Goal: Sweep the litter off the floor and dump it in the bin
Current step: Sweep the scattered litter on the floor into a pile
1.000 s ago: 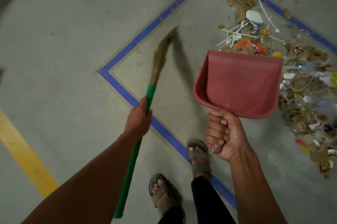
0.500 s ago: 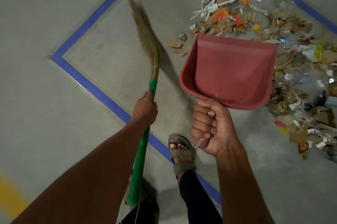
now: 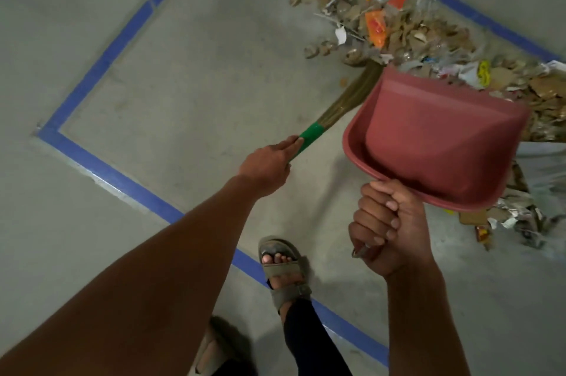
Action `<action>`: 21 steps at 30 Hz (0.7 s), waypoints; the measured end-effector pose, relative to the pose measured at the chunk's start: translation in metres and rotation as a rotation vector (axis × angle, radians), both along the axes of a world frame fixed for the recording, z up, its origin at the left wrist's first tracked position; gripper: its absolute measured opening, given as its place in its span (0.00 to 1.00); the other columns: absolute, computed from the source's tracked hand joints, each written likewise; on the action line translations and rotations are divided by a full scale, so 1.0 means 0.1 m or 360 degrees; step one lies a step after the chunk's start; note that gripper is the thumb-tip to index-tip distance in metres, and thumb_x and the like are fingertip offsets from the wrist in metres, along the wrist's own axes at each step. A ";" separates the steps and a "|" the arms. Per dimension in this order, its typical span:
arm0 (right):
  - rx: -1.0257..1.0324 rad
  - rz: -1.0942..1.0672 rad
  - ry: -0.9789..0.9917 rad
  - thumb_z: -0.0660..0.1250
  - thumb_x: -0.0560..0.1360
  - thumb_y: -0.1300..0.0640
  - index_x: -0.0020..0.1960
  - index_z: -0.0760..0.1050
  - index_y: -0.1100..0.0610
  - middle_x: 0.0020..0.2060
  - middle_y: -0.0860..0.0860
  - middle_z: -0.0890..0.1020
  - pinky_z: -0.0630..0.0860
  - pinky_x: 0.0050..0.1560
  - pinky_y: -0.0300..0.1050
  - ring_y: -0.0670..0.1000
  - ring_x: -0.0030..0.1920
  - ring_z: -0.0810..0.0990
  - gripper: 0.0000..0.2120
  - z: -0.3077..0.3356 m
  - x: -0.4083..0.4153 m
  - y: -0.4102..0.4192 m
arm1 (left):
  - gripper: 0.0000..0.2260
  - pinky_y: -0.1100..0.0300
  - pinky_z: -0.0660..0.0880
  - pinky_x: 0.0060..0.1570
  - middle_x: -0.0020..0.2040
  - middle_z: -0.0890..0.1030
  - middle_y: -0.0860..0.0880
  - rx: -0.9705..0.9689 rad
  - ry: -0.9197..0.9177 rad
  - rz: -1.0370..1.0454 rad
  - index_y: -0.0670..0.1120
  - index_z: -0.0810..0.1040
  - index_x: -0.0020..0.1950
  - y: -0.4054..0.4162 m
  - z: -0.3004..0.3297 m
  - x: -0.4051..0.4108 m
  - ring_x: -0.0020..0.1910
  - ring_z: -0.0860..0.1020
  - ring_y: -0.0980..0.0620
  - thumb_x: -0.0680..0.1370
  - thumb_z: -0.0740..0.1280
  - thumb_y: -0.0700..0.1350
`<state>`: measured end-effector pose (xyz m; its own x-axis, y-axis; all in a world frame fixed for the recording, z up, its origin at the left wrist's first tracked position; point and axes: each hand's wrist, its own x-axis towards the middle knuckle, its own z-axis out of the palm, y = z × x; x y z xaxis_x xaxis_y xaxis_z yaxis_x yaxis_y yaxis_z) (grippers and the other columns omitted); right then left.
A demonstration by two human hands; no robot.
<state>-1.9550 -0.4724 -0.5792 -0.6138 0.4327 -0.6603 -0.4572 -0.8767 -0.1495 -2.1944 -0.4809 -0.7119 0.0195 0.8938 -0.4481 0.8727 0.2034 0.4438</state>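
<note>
Red plastic, the dustpan (image 3: 435,143) is the thing to reckon from: the right hand (image 3: 389,228) has its fingers wrapped tight round the handle at the pan's near edge, and a small metal ring pokes out below the fist. Whether the pan's far lip touches the floor is hard to judge from this angle. Litter (image 3: 428,35), made up of cardboard scraps, white plastic bits and orange wrappers, lies heaped past the pan's far lip and down its right side. Left of the pan, the broom (image 3: 343,106) slants toward that heap, its bristle tips at the pan's far left corner. The left hand (image 3: 266,166) grips the green handle, forefinger laid along it. Blue tape (image 3: 101,63) borders the grey floor left of the pan; a sandalled foot (image 3: 281,268) stands on the tape, nearer than the pan.
</note>
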 end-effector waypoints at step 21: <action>0.0067 0.0017 0.0065 0.57 0.78 0.56 0.29 0.61 0.50 0.20 0.44 0.52 0.52 0.19 0.38 0.46 0.18 0.49 0.19 0.24 -0.10 -0.15 | 0.28 0.43 0.75 0.68 0.80 0.66 0.43 0.0515 0.0028 0.0616 0.47 0.58 0.84 -0.72 0.36 -0.56 0.66 0.76 0.37 0.84 0.62 0.44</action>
<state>-1.9651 -0.4878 -0.5556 -0.6445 0.4528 -0.6161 -0.4544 -0.8749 -0.1676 -2.2503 -0.5530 -0.6754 -0.3458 0.9272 -0.1438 0.7685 0.3678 0.5235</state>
